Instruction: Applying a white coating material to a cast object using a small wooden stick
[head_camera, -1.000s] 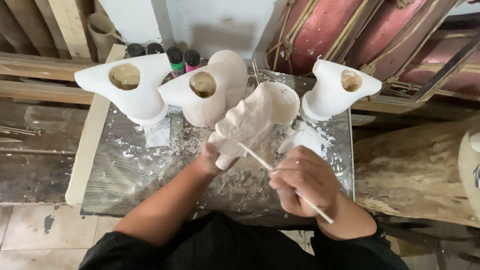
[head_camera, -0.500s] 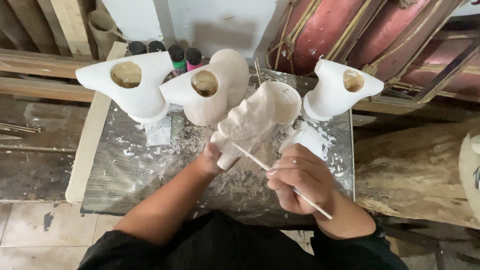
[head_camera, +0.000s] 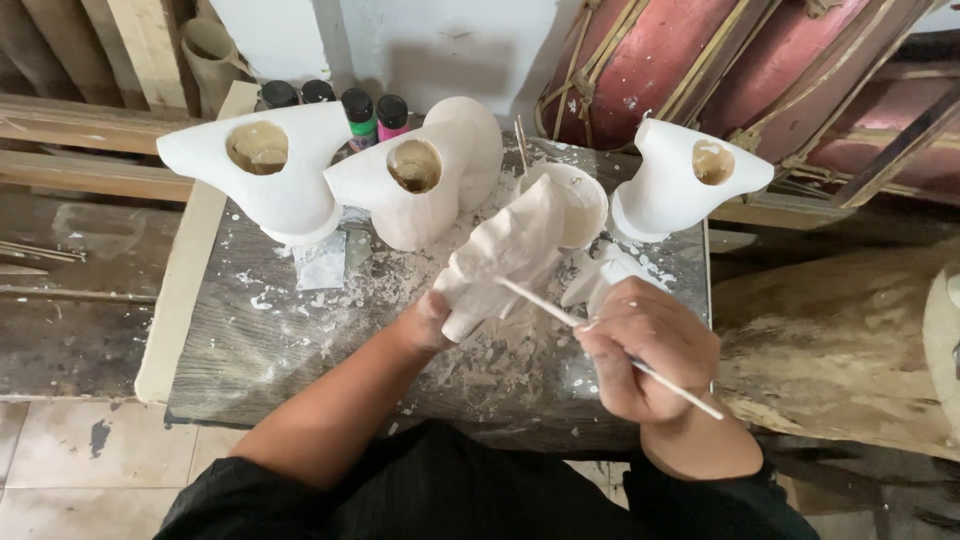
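L hand (head_camera: 432, 318) tight round white cast (head_camera: 505, 250), R hand (head_camera: 645, 345) fingers pinched on thin stick (head_camera: 540, 303), tip at cast, over table (head_camera: 250, 350)

Both hands (head_camera: 440, 318) (head_camera: 645, 345) curled (forearms converging)

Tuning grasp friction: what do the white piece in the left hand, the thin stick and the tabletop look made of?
White piece: looks like plaster or unfired clay, matte, chalky, rough-edged. Thin stick in the right hand: probably wood or bamboo, pale, whitened by residue. Tabletop: grey weathered wood with visible grain, strewn with white flakes. Left hand grips the piece's base.
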